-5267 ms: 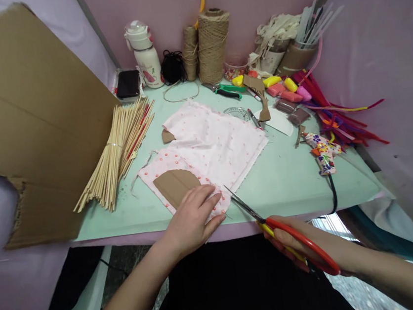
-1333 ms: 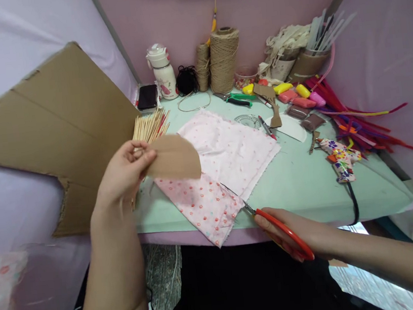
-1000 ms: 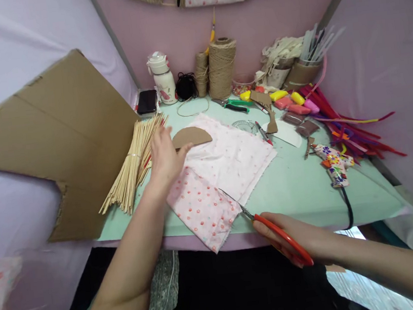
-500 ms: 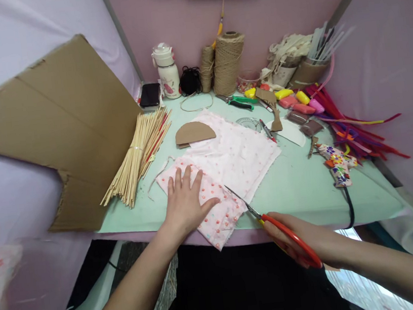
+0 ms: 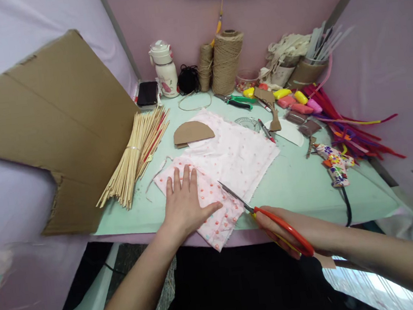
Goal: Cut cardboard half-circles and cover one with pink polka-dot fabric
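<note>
A pale pink cloth with red dots lies on the table, its near part folded over and hanging past the front edge. My left hand rests flat on the folded part, fingers spread. In my right hand is a pair of red-handled scissors, its blades lying over the cloth along the fold, tips close to my left thumb. Whether cloth sits between the blades I cannot tell. A half-round piece of brown cardboard overlaps the cloth's far left side.
Bundled wooden sticks and a large cardboard sheet stand left. Behind are a bottle, twine spools and green-handled pliers. To the right lie a floral glue gun, clay packs and pipe cleaners.
My right hand has moved the scissors slightly left and forward, further over the cloth. My left hand stays flat on the cloth. The whole view has shifted a little.
</note>
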{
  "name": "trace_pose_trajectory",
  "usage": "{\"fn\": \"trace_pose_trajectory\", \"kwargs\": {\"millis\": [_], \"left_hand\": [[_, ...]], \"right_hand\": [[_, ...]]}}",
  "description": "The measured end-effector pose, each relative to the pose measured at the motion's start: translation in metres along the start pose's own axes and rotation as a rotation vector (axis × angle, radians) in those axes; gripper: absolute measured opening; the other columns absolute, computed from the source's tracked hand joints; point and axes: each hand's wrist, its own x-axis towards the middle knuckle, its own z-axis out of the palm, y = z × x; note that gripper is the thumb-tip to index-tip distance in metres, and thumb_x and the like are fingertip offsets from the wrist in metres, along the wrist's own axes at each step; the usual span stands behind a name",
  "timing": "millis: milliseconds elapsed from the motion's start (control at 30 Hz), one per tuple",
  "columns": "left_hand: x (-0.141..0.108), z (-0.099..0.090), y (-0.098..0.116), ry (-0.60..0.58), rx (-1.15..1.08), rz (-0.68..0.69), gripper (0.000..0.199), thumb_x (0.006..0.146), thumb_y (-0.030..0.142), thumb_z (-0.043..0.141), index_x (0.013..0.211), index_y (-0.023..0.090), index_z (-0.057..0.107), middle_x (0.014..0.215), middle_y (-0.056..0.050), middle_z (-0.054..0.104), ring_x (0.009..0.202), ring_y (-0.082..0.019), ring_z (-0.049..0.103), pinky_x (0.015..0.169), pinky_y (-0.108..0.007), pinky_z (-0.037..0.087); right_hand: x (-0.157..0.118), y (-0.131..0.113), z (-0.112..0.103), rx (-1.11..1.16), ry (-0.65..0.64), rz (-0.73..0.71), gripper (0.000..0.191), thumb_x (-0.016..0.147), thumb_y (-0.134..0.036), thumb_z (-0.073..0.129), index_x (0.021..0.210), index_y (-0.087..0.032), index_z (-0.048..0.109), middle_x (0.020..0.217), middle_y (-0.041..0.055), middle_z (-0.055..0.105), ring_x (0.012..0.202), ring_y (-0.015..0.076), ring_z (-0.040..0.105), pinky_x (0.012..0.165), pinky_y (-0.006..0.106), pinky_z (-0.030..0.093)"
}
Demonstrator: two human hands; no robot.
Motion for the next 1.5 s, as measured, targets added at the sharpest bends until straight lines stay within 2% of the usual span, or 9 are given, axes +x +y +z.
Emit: {"fn": "trace_pose_trajectory", "kwargs": {"millis": [100, 467, 633, 733, 900, 1000, 1300, 1500], "left_hand": [[0.000, 0.001, 0.000, 0.015, -0.009, -0.003, 0.109, 0.074, 0.080, 0.046, 0.152, 0.009, 0.022, 0.161, -0.018, 0.017, 0.148, -0.041, 0.007, 0.117, -0.057, 0.011], [0.000, 0.001, 0.000, 0.017, -0.013, -0.006, 0.109, 0.074, 0.080, 0.045, 0.152, 0.008, 0.022, 0.160, -0.018, 0.018, 0.148, -0.040, 0.007, 0.117, -0.056, 0.009], [-0.001, 0.001, 0.000, 0.024, -0.005, -0.001, 0.109, 0.074, 0.080, 0.044, 0.152, 0.007, 0.022, 0.161, -0.017, 0.017, 0.148, -0.040, 0.007, 0.117, -0.056, 0.009], [0.000, 0.000, 0.000, 0.000, 0.016, -0.007, 0.111, 0.074, 0.081, 0.041, 0.152, 0.005, 0.020, 0.161, -0.017, 0.014, 0.148, -0.040, 0.006, 0.118, -0.056, 0.009], [0.000, -0.002, 0.001, -0.035, 0.058, -0.022, 0.111, 0.075, 0.082, 0.039, 0.153, 0.005, 0.020, 0.162, -0.015, 0.012, 0.148, -0.040, 0.004, 0.119, -0.055, 0.009], [0.000, -0.002, 0.001, -0.039, 0.057, -0.027, 0.111, 0.075, 0.082, 0.039, 0.153, 0.005, 0.020, 0.162, -0.014, 0.013, 0.148, -0.039, 0.005, 0.119, -0.055, 0.009], [-0.001, 0.001, -0.001, -0.020, 0.028, -0.018, 0.112, 0.074, 0.083, 0.037, 0.153, 0.005, 0.020, 0.162, -0.015, 0.011, 0.149, -0.038, 0.002, 0.118, -0.056, 0.008], [-0.001, 0.002, -0.001, -0.007, 0.010, -0.019, 0.113, 0.073, 0.083, 0.039, 0.153, 0.005, 0.020, 0.162, -0.015, 0.011, 0.148, -0.039, 0.003, 0.118, -0.056, 0.008]], "right_hand": [[0.004, -0.008, 0.001, -0.030, -0.045, 0.007, 0.053, 0.085, -0.074, 0.041, 0.082, -0.021, 0.042, 0.058, -0.0058, 0.047, 0.043, 0.0081, 0.047, 0.043, 0.021, 0.039], [0.007, -0.013, 0.004, -0.057, -0.024, -0.008, 0.054, 0.083, -0.076, 0.045, 0.079, -0.022, 0.038, 0.048, -0.0082, 0.040, 0.036, 0.0073, 0.039, 0.036, 0.020, 0.030], [0.013, -0.009, 0.002, -0.020, -0.049, -0.021, 0.057, 0.084, -0.078, 0.035, 0.081, -0.022, 0.039, 0.057, -0.0063, 0.044, 0.040, 0.0069, 0.043, 0.039, 0.020, 0.034], [0.015, -0.012, 0.001, -0.010, -0.068, -0.054, 0.056, 0.083, -0.078, 0.038, 0.082, -0.022, 0.041, 0.056, -0.0065, 0.044, 0.041, 0.0079, 0.044, 0.040, 0.020, 0.036], [0.015, -0.028, -0.001, -0.087, -0.055, -0.048, 0.056, 0.086, -0.076, 0.037, 0.078, -0.021, 0.042, 0.052, -0.0058, 0.044, 0.039, 0.0086, 0.044, 0.038, 0.020, 0.035], [0.018, -0.036, -0.001, -0.048, -0.066, -0.065, 0.056, 0.085, -0.076, 0.039, 0.075, -0.021, 0.040, 0.052, -0.0060, 0.044, 0.039, 0.0080, 0.042, 0.037, 0.020, 0.034], [0.028, -0.030, 0.000, -0.015, -0.029, -0.069, 0.055, 0.081, -0.076, 0.047, 0.077, -0.022, 0.037, 0.053, -0.0082, 0.038, 0.039, 0.0071, 0.039, 0.034, 0.019, 0.029], [0.028, -0.045, -0.002, -0.085, -0.034, -0.053, 0.055, 0.085, -0.075, 0.040, 0.075, -0.021, 0.038, 0.049, -0.0068, 0.041, 0.040, 0.0080, 0.040, 0.040, 0.020, 0.033]]}}
